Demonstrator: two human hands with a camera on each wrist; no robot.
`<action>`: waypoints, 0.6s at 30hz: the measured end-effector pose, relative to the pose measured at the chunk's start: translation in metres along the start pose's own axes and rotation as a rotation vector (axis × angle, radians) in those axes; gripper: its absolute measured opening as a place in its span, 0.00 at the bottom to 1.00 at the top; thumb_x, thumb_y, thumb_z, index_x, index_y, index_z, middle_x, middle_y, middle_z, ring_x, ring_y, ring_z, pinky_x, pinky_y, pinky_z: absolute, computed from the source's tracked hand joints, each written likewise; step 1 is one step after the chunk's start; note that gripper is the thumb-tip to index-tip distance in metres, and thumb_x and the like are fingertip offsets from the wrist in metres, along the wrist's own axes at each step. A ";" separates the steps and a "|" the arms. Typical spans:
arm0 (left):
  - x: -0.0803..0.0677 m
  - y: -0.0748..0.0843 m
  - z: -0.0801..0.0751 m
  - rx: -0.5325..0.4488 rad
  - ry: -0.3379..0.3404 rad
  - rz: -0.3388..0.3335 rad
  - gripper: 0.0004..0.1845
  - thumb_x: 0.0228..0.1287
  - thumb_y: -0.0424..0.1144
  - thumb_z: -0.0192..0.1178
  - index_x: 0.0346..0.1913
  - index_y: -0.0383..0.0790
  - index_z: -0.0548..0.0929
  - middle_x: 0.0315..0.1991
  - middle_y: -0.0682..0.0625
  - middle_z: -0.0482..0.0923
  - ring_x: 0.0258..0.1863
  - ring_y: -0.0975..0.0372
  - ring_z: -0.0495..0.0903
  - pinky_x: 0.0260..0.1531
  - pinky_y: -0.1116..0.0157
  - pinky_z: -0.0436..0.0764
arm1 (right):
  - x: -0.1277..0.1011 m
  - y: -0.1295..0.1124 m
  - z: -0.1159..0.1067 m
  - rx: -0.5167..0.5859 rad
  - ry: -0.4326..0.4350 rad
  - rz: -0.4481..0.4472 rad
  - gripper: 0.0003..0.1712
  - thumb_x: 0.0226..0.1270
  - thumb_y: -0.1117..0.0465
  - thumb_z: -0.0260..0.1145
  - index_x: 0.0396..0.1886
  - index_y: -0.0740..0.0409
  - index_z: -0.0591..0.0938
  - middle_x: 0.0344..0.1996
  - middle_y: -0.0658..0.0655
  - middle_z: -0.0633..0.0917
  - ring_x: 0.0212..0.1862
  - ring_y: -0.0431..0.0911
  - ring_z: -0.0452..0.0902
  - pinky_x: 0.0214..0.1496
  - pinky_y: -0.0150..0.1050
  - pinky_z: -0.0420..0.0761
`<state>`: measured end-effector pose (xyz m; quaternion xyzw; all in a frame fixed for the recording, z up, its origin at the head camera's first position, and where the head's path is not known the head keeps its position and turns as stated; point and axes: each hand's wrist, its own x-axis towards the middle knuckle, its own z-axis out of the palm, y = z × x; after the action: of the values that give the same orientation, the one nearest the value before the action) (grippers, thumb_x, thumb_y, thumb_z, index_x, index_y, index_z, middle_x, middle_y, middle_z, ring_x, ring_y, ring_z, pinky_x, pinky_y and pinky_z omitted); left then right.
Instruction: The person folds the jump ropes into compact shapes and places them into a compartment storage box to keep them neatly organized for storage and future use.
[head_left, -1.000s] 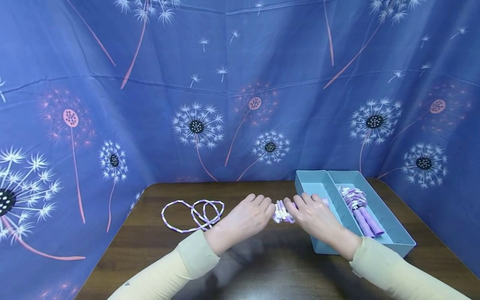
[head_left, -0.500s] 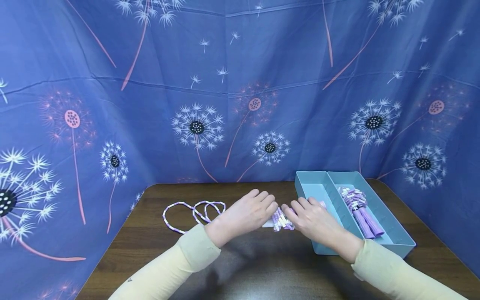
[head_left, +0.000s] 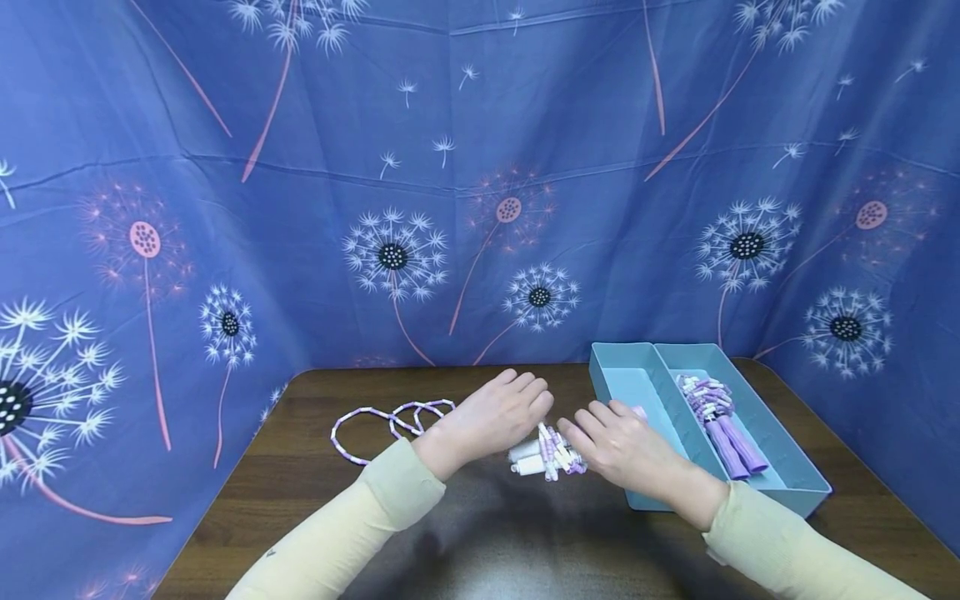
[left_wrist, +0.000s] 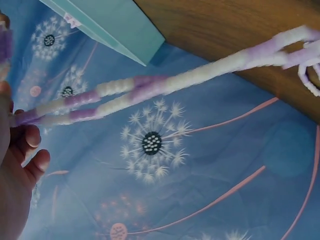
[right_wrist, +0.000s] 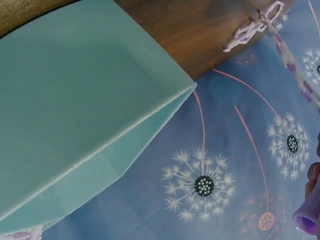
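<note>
Two hands: a person's left hand [head_left: 497, 414] and right hand [head_left: 624, 446] work side by side above the middle of the wooden table [head_left: 480, 554], seen through my remote head feed.
Left grip: curled fingers pinch a pair of white-and-purple beaded strands [left_wrist: 200, 74], which my left-wrist feed shows stretching down to the tabletop.
Right grip: fingers hold a purple handle [right_wrist: 306, 216], cut off by the border of my right-wrist feed.
Beaded bundle: between the hands sits a bunched beaded length [head_left: 557, 454], two white handles [head_left: 530, 465] jutting toward the table's left edge; I cannot tell whether it hangs or rests.
Looped rope: a beaded rope [head_left: 393, 423] lies in overlapping rings toward the table's far left corner.
Teal tray: a two-compartment tray [head_left: 768, 433] stands by the far right corner, its right compartment holding a bundled jump rope [head_left: 707, 396] with purple handles pointing toward the near edge.
Backdrop: dandelion-print blue cloth [head_left: 322, 275] rises behind the far edge.
</note>
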<state>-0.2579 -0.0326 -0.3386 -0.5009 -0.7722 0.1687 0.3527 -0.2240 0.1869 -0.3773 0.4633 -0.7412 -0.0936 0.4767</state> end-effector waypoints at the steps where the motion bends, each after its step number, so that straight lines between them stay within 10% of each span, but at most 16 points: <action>1: 0.000 -0.001 0.001 -0.008 -0.007 -0.009 0.06 0.69 0.39 0.43 0.38 0.46 0.72 0.35 0.55 0.71 0.35 0.62 0.70 0.35 0.67 0.67 | 0.000 0.000 0.000 -0.013 0.002 -0.009 0.16 0.69 0.68 0.41 0.39 0.60 0.78 0.25 0.56 0.75 0.29 0.52 0.72 0.29 0.42 0.71; 18: 0.003 0.003 0.016 -0.208 -0.041 -0.043 0.05 0.68 0.35 0.44 0.40 0.45 0.71 0.36 0.55 0.71 0.36 0.64 0.69 0.36 0.69 0.67 | 0.006 0.000 -0.004 0.028 0.121 -0.033 0.13 0.66 0.68 0.45 0.36 0.60 0.78 0.23 0.55 0.73 0.25 0.50 0.68 0.25 0.40 0.68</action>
<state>-0.2682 -0.0269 -0.3509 -0.5146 -0.8030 0.0904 0.2867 -0.2214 0.1835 -0.3715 0.4869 -0.7044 -0.0630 0.5127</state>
